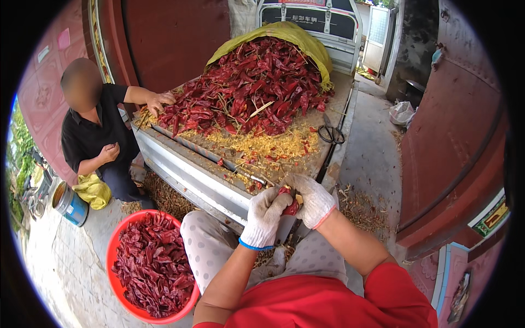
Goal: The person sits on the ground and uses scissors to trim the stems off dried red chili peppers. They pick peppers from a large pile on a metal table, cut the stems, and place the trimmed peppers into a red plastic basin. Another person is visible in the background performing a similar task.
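Observation:
A dried red chili pepper (291, 208) is held between my two gloved hands, above the near edge of the truck bed. My left hand (266, 213), in a white knit glove with a blue cuff, grips its left side. Against its right side and top is my right hand (309, 199), in a similar glove with a red cuff. Beyond them a heap of dried red chilies (254, 90) spills from a yellow-green woven sack (283, 28). Yellow seeds (266, 144) and stem bits lie in front of the heap. Black-handled scissors (330, 133) rest near the bed's right edge.
A red plastic basin (111, 262) full of dried chilies stands on the ground at left. Across the bed's left corner, a co-worker (94, 123) touches the heap with one hand. A metal bucket (70, 205) and a yellow sack (92, 190) are nearby. Stem debris (365, 211) covers ground at right.

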Available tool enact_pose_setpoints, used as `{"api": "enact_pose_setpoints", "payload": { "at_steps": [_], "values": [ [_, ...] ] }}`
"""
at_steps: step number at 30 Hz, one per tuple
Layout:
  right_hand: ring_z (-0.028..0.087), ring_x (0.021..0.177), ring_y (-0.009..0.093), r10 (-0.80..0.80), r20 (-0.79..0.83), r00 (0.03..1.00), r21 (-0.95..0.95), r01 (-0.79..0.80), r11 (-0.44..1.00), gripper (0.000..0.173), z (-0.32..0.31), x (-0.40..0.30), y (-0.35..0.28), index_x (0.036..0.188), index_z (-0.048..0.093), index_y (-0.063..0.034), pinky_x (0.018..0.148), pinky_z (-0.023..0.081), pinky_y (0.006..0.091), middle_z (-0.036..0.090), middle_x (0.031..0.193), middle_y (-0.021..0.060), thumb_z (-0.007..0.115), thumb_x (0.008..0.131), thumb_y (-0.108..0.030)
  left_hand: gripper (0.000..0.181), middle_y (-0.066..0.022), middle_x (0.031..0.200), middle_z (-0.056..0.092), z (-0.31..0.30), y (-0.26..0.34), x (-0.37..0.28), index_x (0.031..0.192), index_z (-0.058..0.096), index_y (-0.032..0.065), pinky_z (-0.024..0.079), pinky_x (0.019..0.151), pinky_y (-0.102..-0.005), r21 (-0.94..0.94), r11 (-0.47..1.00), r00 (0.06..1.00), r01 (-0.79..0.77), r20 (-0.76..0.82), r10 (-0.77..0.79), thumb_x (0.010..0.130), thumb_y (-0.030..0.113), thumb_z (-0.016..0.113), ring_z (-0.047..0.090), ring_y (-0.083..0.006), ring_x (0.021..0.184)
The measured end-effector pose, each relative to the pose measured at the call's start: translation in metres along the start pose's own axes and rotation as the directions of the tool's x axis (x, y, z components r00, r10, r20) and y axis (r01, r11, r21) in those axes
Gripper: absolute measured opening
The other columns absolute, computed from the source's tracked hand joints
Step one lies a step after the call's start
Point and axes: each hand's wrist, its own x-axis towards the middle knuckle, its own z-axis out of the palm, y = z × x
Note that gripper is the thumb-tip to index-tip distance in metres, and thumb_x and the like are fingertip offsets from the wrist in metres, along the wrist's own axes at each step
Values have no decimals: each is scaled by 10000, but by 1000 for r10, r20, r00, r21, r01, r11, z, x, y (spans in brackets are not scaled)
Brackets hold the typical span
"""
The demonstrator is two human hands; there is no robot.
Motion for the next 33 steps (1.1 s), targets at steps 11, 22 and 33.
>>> {"api": "enact_pose_setpoints", "payload": {
  "at_steps": [11, 22, 33],
  "values": [
    [552, 573, 125, -126, 1, 992, -14, 126, 992, 149, -40, 15, -31, 993, 611, -79, 460, 414, 247, 613, 791, 21, 572, 1006, -222, 125, -19, 885, 636, -3, -21, -7, 1037, 647, 22, 493, 745, -255, -308, 951, 999, 11, 45, 3, 941, 94, 613, 600, -107, 854],
    [651, 805, 367, -479, -46, 877, -863, -277, -423, 294, -195, -20, -135, 898, 707, -88, 721, 503, 428, 705, 941, 143, 675, 841, -375, 310, -41, 871, 586, -18, -35, 10, 1087, 580, 76, 449, 603, -294, -706, 706, 986, 54, 147, 71, 924, 297, 722, 549, -157, 740],
    [598, 1115, 344, -236, 360, 903, -871, 235, -430, 385, -53, 161, -85, 1187, 656, -141, 949, 476, 450, 643, 1135, 143, 636, 878, -371, 556, -51, 785, 535, -39, -12, 0, 1157, 562, 76, 534, 711, -391, -670, 743, 984, 8, 137, 113, 784, 386, 833, 549, -199, 733]
  ]
}}
